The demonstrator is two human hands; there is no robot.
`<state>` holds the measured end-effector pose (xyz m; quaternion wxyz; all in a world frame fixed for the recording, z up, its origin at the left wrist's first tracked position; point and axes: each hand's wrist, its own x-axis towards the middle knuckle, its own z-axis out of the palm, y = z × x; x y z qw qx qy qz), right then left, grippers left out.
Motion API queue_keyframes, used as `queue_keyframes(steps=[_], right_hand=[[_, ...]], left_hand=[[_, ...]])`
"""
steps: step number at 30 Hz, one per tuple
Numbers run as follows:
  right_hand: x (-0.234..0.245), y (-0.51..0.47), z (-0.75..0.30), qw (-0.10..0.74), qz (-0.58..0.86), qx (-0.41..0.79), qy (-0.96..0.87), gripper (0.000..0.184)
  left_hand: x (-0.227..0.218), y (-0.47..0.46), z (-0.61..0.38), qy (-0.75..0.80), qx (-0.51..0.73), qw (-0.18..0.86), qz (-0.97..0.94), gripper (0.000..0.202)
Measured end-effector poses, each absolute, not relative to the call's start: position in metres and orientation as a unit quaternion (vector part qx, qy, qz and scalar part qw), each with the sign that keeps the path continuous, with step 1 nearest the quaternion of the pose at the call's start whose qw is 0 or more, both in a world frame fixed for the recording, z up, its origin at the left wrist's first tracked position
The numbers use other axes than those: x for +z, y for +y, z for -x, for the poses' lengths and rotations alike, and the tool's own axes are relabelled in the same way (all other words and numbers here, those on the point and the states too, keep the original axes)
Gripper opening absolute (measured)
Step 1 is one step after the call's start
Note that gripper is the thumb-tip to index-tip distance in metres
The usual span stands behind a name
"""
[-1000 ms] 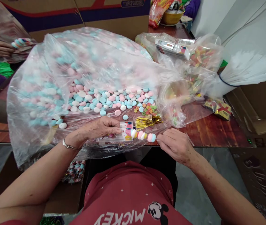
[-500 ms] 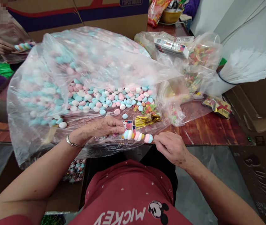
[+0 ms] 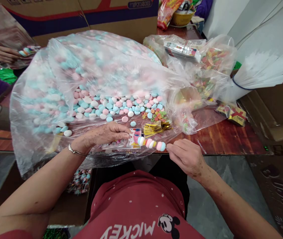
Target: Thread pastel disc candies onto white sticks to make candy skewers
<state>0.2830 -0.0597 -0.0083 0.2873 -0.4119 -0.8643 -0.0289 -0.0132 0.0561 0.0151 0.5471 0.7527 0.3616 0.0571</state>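
My right hand (image 3: 185,155) is closed in a pinch at the right end of a marshmallow skewer (image 3: 151,143), strung with pink, white, blue and yellowish pieces. My left hand (image 3: 110,132) pinches the edge of a small printed clear bag (image 3: 135,135). The skewer's left end overlaps the bag's lower right part; whether it is inside or in front, I cannot tell. Just behind lies a bundle of gold twist ties (image 3: 153,128). Loose pink, white and blue marshmallows (image 3: 111,105) and small ring gummies (image 3: 157,115) spread beyond my hands.
A large clear sack (image 3: 99,56) of marshmallows covers much of the table (image 3: 221,142). Bags of gummies (image 3: 212,59) and a holder of white sticks (image 3: 261,73) stand at right. A co-worker's hand (image 3: 2,53) shows at far left. An open carton (image 3: 68,209) sits below the table edge.
The skewer and my right hand have shifted slightly right, away from my left fingers. More of the printed bag shows. The co-worker's hand has moved a little.
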Motion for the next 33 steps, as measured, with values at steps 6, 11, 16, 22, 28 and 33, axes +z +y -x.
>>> queue_keyframes(steps=[6,11,16,22,28,33], right_hand=[[0.001,-0.058,-0.286,0.287,0.392,-0.087,-0.87,0.016],[0.002,-0.056,-0.29,0.291,0.39,-0.071,-0.87,0.017],[0.001,-0.055,-0.289,0.288,0.386,-0.073,-0.873,0.016],[0.003,-0.054,-0.295,0.3,0.404,-0.072,-0.861,0.019],[0.004,-0.056,-0.297,0.298,0.426,-0.106,-0.848,0.018],[0.002,-0.059,-0.287,0.293,0.416,-0.132,-0.851,0.014]], left_hand=[[0.006,0.057,0.021,0.373,0.081,0.506,-0.773,0.028],[0.007,0.055,0.024,0.371,0.089,0.501,-0.777,0.03],[0.009,0.053,0.021,0.368,0.062,0.506,-0.777,0.026],[0.01,0.053,0.019,0.373,0.053,0.508,-0.775,0.04],[0.003,0.051,0.023,0.389,0.068,0.542,-0.742,0.038],[0.0,0.047,0.021,0.426,0.098,0.551,-0.711,0.034]])
